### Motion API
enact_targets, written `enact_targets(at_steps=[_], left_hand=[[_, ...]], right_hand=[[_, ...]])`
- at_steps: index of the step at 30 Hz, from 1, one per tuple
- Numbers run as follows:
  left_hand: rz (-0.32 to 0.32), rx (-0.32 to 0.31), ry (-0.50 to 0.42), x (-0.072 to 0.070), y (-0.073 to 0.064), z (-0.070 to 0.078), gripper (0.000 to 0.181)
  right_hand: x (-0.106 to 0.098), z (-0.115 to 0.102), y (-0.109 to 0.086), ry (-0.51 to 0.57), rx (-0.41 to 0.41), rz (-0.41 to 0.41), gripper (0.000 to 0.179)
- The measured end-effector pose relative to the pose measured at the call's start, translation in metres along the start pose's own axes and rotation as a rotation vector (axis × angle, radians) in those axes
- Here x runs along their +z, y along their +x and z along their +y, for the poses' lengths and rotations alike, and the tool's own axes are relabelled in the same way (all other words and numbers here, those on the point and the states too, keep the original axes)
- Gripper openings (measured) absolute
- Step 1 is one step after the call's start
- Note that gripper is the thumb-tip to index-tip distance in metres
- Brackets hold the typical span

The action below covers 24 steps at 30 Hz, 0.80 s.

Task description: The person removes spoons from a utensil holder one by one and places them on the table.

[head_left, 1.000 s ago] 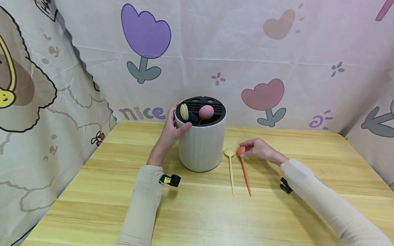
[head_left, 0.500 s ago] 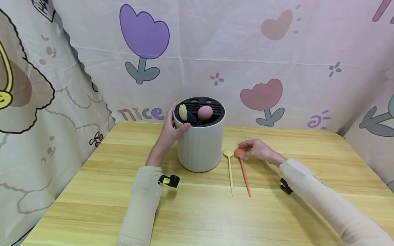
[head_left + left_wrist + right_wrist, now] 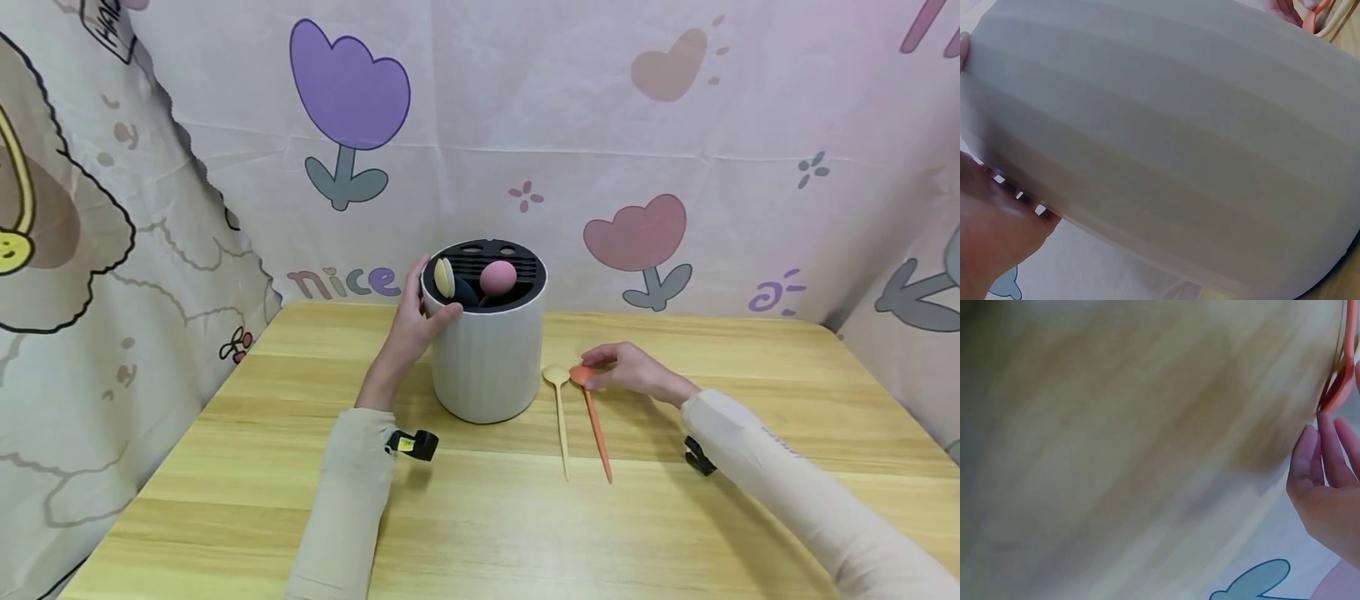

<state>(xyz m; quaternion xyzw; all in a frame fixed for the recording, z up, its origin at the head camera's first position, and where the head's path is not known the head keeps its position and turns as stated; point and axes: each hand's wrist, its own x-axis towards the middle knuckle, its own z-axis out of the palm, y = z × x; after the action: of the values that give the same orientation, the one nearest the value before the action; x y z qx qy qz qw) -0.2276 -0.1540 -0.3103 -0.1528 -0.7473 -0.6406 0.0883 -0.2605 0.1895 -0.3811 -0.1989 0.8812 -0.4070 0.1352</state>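
Note:
My left hand [image 3: 411, 332] grips the rim of a white ribbed utensil holder [image 3: 487, 367], thumb on the front and fingers round the left side. Its black slotted top [image 3: 517, 298] bears a pink round-headed utensil [image 3: 498, 278], a pale yellow rounded head [image 3: 443, 278] and a dark blue one [image 3: 465, 292]. On the table, my right hand [image 3: 632, 369] pinches the bowl of an orange spoon [image 3: 597, 433] between thumb and fingers. A yellow spoon [image 3: 562, 425] lies just left of it, handle toward me. The right wrist view shows the fingertips at the orange bowl [image 3: 1340, 390].
The holder stands upright on a wooden table [image 3: 480, 525], near its back edge. A printed cloth [image 3: 480, 100] hangs behind the table, and more cloth hangs at both sides. Each forearm has a black wrist camera strapped on.
The orange spoon's bowl has shifted slightly left, closer to the yellow spoon, with my right hand at it. My left hand keeps its hold on the holder. The head view has moved slightly.

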Motion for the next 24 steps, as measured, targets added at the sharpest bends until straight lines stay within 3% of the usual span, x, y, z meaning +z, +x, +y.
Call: enact_targets(at_steps=[6,9,15,24], left_hand=[[-0.001,0.006,-0.018,0.001,0.0,0.0,0.136],[0.001,0.008,-0.019,0.002,0.001,0.0,0.137],[-0.006,0.001,-0.015,0.004,0.002,0.001,0.137],[0.005,-0.005,-0.017,0.002,0.0,0.001,0.137]], right_hand=[[-0.008,-0.009,-0.003,0.026,0.03,-0.05,0.053],[-0.011,-0.016,-0.004,0.069,0.034,-0.036,0.053],[-0.012,-0.043,-0.014,0.11,0.009,0.095,0.045],[-0.02,-0.101,-0.026,0.171,-0.148,0.248,0.037]])
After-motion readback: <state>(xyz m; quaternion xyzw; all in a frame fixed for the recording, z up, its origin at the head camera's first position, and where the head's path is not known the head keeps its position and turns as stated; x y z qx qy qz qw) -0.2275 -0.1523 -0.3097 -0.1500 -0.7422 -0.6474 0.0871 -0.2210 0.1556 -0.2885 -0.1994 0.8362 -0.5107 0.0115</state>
